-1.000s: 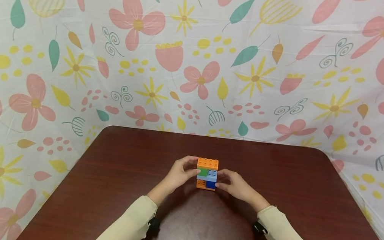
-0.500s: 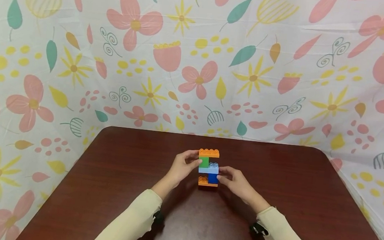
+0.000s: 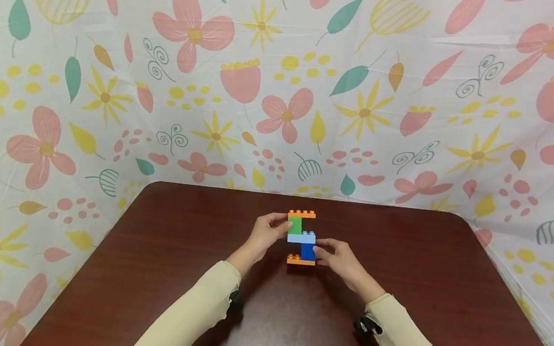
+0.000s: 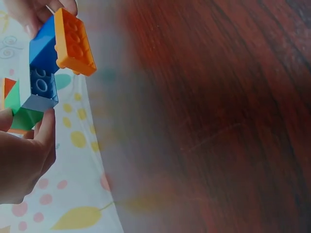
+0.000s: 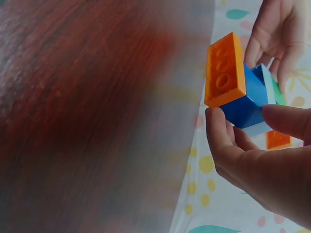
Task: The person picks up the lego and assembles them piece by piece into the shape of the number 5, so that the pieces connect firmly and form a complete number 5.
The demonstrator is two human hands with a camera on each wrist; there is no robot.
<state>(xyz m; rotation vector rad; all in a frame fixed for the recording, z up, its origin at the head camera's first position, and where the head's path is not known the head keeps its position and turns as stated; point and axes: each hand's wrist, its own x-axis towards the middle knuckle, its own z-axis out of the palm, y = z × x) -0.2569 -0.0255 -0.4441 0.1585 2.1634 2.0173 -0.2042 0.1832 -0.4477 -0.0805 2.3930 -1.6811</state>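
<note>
Both hands hold one joined stack of toy building bricks in a zigzag shape, lifted off the table. An orange brick (image 3: 301, 214) tops it, above a green brick (image 3: 295, 226). Below come a light blue brick (image 3: 301, 239), a dark blue brick (image 3: 307, 251) and a lower orange brick (image 3: 301, 262), its hollow underside showing in both wrist views. My left hand (image 3: 265, 234) pinches the green brick between thumb and fingers. On the other side, my right hand (image 3: 342, 260) pinches the dark blue brick, its fingers partly behind the stack.
A dark reddish-brown table (image 3: 157, 294) lies under the hands. Close behind its far edge hangs a white cloth (image 3: 239, 153) printed with flowers and leaves. Black straps show at both cream sleeves (image 3: 195, 311).
The hands have raised the stack slightly and tipped it, so its side faces the head camera and fewer studs show from above. Both grips stay on it.
</note>
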